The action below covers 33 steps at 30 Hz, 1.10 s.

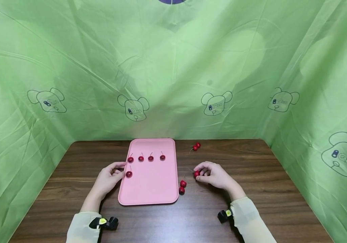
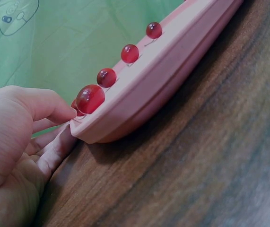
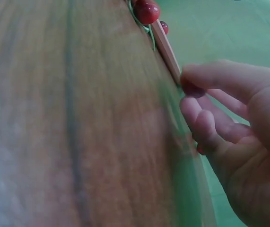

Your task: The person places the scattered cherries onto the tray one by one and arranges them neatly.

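A pink tray (image 1: 152,192) lies on the brown table, with a row of several red cherries (image 1: 150,158) across its far part. One more cherry (image 1: 129,174) sits near its left rim. My left hand (image 1: 121,169) rests against that rim, fingers loosely curled, thumb tip beside this cherry (image 2: 90,98); it holds nothing. Right of the tray, my right hand (image 1: 198,174) pinches a cherry (image 1: 196,174) between thumb and forefinger, low over the table. In the right wrist view that cherry (image 3: 191,89) shows dark between the fingertips.
Two loose cherries (image 1: 182,187) lie by the tray's right edge, just left of my right hand. Another pair (image 1: 196,146) lies farther back on the table (image 1: 252,189). Green printed sheeting (image 1: 173,67) walls in the back and both sides.
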### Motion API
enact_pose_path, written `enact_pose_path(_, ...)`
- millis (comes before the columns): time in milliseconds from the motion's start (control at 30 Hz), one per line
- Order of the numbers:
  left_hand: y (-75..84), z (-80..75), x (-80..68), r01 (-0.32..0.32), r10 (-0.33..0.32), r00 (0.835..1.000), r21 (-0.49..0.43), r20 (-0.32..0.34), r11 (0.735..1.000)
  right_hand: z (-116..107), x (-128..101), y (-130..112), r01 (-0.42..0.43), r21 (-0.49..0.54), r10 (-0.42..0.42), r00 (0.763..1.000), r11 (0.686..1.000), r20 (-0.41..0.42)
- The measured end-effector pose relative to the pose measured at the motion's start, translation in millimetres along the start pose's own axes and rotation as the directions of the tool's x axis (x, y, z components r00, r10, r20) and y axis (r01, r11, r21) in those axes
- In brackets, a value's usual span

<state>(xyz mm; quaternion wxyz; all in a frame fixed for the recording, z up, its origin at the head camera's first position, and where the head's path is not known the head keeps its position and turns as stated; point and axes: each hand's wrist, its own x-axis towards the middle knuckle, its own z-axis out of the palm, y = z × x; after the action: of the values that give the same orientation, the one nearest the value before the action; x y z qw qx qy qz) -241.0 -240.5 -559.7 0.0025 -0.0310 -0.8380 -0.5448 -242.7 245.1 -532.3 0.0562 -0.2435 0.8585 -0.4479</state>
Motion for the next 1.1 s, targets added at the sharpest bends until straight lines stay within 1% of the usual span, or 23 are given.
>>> enact_pose_path(167,-0.2,-1.1,-0.8,-0.005,0.005,1.0,0.006,0.0,1.0,-0.5,1.2,-7.7,-0.013,0.029,0.014,0.998,1.0,-0.058)
enact_pose_path(433,-4.0,-4.1,-2.4,-0.015,0.015,1.0,-0.029,-0.008,0.999,7.8,6.9,-20.8,-0.005,0.099,0.021,0.988,0.995,-0.152)
enact_pose_path(500,-4.7,-3.9,-2.4,-0.018,0.018,1.0,-0.032,-0.007,0.999,10.3,8.1,-24.7,-0.015,0.11,0.035,0.983,0.994,-0.181)
enact_pose_path(733,-1.5,-2.7,-3.2,-0.033,0.033,0.999,-0.031,-0.001,0.999,20.7,14.8,-37.0,-0.094,0.096,0.118,0.953,0.991,-0.28)
enact_pose_path(867,-0.5,-2.9,-2.4,-0.029,0.029,1.0,-0.03,-0.003,0.999,26.8,21.4,-45.6,-0.098,0.116,0.128,0.949,0.988,-0.289)
enact_pose_path(1100,0.9,-2.5,-3.5,-0.029,0.029,1.0,-0.016,-0.003,0.999,41.0,39.2,-65.5,-0.043,0.112,0.073,0.956,0.993,-0.284)
